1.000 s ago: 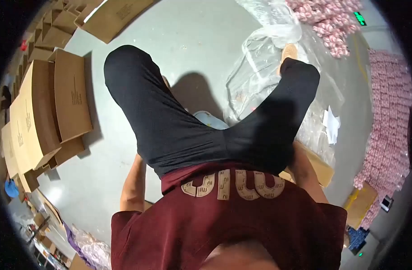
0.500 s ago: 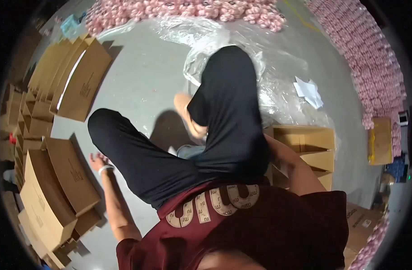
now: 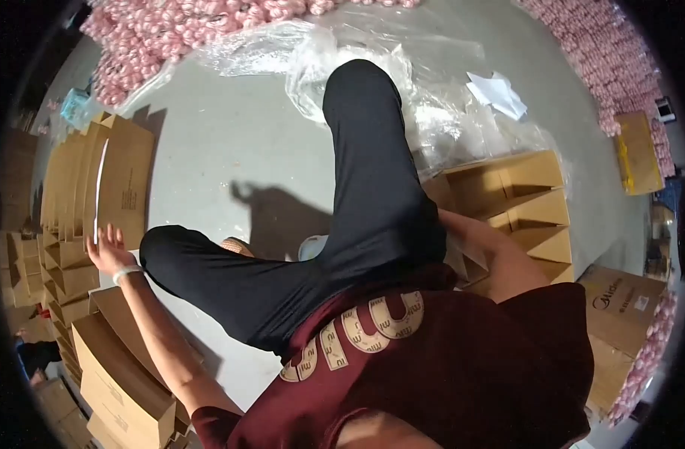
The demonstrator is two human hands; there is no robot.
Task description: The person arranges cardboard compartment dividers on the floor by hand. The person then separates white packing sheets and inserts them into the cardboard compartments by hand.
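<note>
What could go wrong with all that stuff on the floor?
The left hand is close to the upright cardboard, so a bump might knock some over. Crumpled clear plastic lies beside the right leg; a foot could slip or get tangled there when standing up.

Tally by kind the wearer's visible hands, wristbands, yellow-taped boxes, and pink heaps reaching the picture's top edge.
Left hand, the only one showing: 1
White wristband: 1
Yellow-taped box: 1
Pink left heap and pink right heap: 2
Total: 5
</note>
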